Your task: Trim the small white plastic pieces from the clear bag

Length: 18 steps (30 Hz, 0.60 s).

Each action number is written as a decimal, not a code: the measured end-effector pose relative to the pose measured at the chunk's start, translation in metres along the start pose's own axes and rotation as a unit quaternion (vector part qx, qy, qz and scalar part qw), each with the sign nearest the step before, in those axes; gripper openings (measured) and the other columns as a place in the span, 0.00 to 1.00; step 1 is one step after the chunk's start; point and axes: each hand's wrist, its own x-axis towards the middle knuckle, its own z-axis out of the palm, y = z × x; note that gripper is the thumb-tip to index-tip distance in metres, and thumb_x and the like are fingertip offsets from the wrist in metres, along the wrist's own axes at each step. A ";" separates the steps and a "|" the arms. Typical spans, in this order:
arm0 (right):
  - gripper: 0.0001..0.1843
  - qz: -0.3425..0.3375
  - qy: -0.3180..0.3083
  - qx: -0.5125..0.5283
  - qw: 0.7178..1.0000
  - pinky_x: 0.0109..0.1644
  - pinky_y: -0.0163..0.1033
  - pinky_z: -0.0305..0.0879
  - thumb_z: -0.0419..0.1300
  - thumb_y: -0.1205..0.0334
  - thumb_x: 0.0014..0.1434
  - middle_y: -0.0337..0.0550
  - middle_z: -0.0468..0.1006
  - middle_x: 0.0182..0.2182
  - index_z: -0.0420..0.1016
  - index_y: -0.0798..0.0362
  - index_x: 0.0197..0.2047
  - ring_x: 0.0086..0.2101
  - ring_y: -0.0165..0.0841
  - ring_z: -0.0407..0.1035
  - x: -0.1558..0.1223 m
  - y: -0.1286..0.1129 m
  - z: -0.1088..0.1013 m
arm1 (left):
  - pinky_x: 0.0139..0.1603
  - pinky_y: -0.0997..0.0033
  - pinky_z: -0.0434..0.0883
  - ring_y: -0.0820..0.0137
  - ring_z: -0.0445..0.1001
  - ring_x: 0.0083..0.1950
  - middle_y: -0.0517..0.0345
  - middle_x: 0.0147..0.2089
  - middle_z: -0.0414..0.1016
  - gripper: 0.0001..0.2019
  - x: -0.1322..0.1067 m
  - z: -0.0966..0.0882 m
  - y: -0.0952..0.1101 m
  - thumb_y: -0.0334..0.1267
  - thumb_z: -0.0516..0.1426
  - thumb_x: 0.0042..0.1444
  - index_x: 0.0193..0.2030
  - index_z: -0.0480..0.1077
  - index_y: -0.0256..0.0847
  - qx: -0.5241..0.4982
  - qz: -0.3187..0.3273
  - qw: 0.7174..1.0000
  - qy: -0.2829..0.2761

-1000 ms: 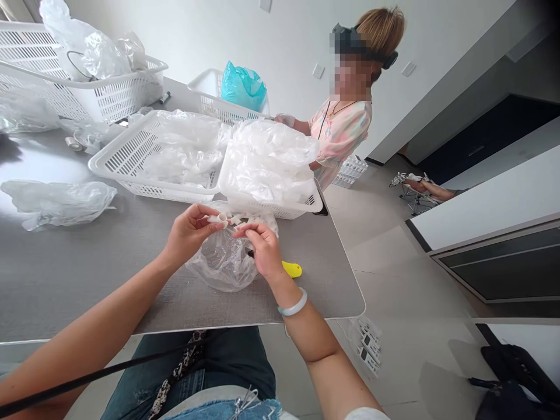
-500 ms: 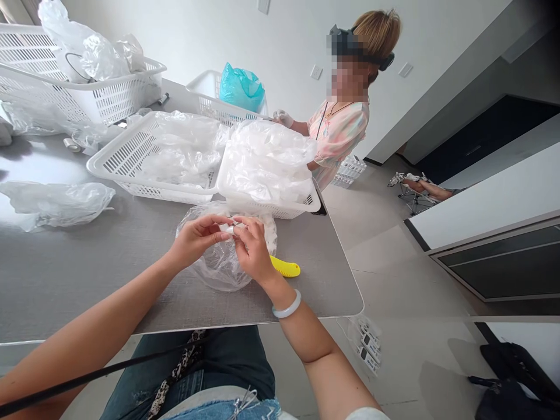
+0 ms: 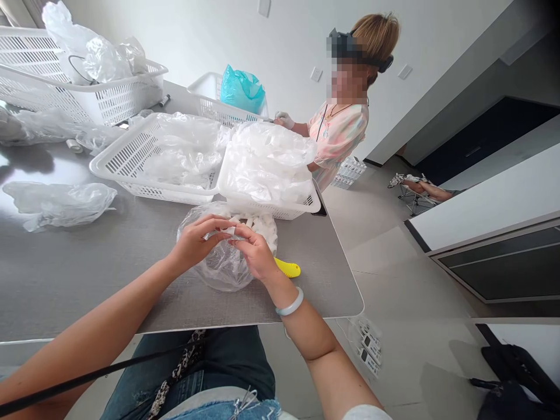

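My left hand [image 3: 202,238] and my right hand [image 3: 252,249] meet over a clear plastic bag [image 3: 225,271] on the grey table. Between their fingertips is a small white piece [image 3: 228,231], pinched from both sides; its exact kind is too small to make out. Several white pieces [image 3: 266,228] lie in the opened bag, just beyond my right hand. A yellow handle [image 3: 287,268] sticks out from behind my right wrist; the rest of that tool is hidden.
White plastic baskets [image 3: 126,185] with clear bags stand beyond my hands, one at the back with a turquoise bag [image 3: 242,90]. A loose plastic bag [image 3: 61,201] lies at left on the table [image 3: 87,280]. A co-worker [image 3: 339,128] stands past the table's far right side.
My right fingers have shifted slightly around the small white piece, and my right wrist has moved a little to the right. Both hands keep hold over the bag.
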 end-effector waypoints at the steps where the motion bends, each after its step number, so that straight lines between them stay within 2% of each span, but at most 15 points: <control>1: 0.14 0.018 0.007 0.036 0.999 0.52 0.41 0.76 0.64 0.54 0.54 0.47 0.78 0.58 0.83 0.50 0.41 0.55 0.39 0.74 0.001 0.000 -0.001 | 0.46 0.65 0.77 0.62 0.81 0.44 0.52 0.43 0.84 0.10 0.000 0.000 0.000 0.47 0.61 0.60 0.38 0.80 0.46 0.009 0.008 1.000 -0.003; 3: 0.14 0.033 0.039 0.079 0.996 0.49 0.43 0.77 0.66 0.49 0.52 0.47 0.82 0.52 0.83 0.50 0.35 0.49 0.40 0.77 0.003 -0.003 -0.005 | 0.48 0.64 0.77 0.62 0.81 0.45 0.53 0.43 0.84 0.10 0.000 0.000 0.000 0.47 0.60 0.60 0.38 0.80 0.47 0.019 0.016 1.000 -0.002; 5: 0.15 0.022 0.087 0.084 0.992 0.48 0.45 0.77 0.65 0.46 0.54 0.46 0.85 0.41 0.80 0.49 0.32 0.43 0.38 0.79 0.005 -0.006 -0.011 | 0.48 0.63 0.76 0.62 0.80 0.44 0.53 0.43 0.83 0.10 -0.001 -0.001 0.000 0.48 0.61 0.60 0.41 0.79 0.46 0.020 -0.001 1.000 0.013; 8: 0.16 -0.019 0.146 0.011 0.989 0.49 0.46 0.75 0.62 0.44 0.59 0.39 0.81 0.25 0.75 0.48 0.32 0.33 0.35 0.77 0.003 -0.013 -0.017 | 0.49 0.62 0.76 0.62 0.79 0.43 0.52 0.43 0.83 0.16 -0.002 -0.003 -0.001 0.52 0.64 0.57 0.46 0.77 0.45 -0.015 -0.050 0.998 0.044; 9: 0.15 -0.043 0.158 -0.035 0.986 0.49 0.45 0.75 0.61 0.45 0.60 0.38 0.80 0.24 0.74 0.48 0.32 0.32 0.34 0.76 0.002 -0.015 -0.018 | 0.49 0.61 0.76 0.62 0.79 0.43 0.51 0.44 0.83 0.18 -0.003 -0.003 0.000 0.53 0.65 0.56 0.46 0.76 0.44 -0.031 -0.058 0.997 0.049; 11: 0.13 -0.105 0.165 -0.139 0.971 0.52 0.45 0.73 0.60 0.48 0.61 0.41 0.82 0.31 0.74 0.48 0.33 0.37 0.35 0.76 0.000 -0.018 -0.017 | 0.47 0.62 0.75 0.62 0.78 0.43 0.50 0.43 0.82 0.18 -0.003 -0.004 0.000 0.54 0.65 0.55 0.44 0.76 0.43 -0.049 -0.053 0.996 0.049; 13: 0.11 -0.145 0.141 -0.216 0.955 0.51 0.43 0.72 0.58 0.51 0.62 0.43 0.82 0.36 0.76 0.48 0.35 0.41 0.36 0.76 -0.003 -0.019 -0.015 | 0.44 0.63 0.75 0.62 0.78 0.42 0.50 0.42 0.82 0.17 -0.003 -0.005 0.002 0.54 0.65 0.56 0.42 0.77 0.42 -0.039 -0.030 0.998 0.044; 16: 0.12 -0.106 0.089 -0.270 0.953 0.44 0.39 0.72 0.56 0.52 0.65 0.40 0.79 0.29 0.76 0.49 0.36 0.34 0.34 0.74 -0.005 -0.021 -0.014 | 0.43 0.64 0.75 0.62 0.79 0.42 0.51 0.41 0.83 0.15 -0.001 -0.007 0.003 0.53 0.64 0.59 0.41 0.78 0.44 -0.009 0.022 0.999 0.036; 18: 0.11 -0.093 0.083 -0.313 0.942 0.46 0.40 0.71 0.55 0.57 0.65 0.41 0.79 0.32 0.76 0.49 0.36 0.38 0.35 0.74 -0.004 -0.024 -0.018 | 0.43 0.64 0.76 0.63 0.80 0.42 0.53 0.42 0.83 0.13 0.000 -0.008 0.004 0.52 0.64 0.60 0.41 0.78 0.45 0.008 0.055 0.998 0.033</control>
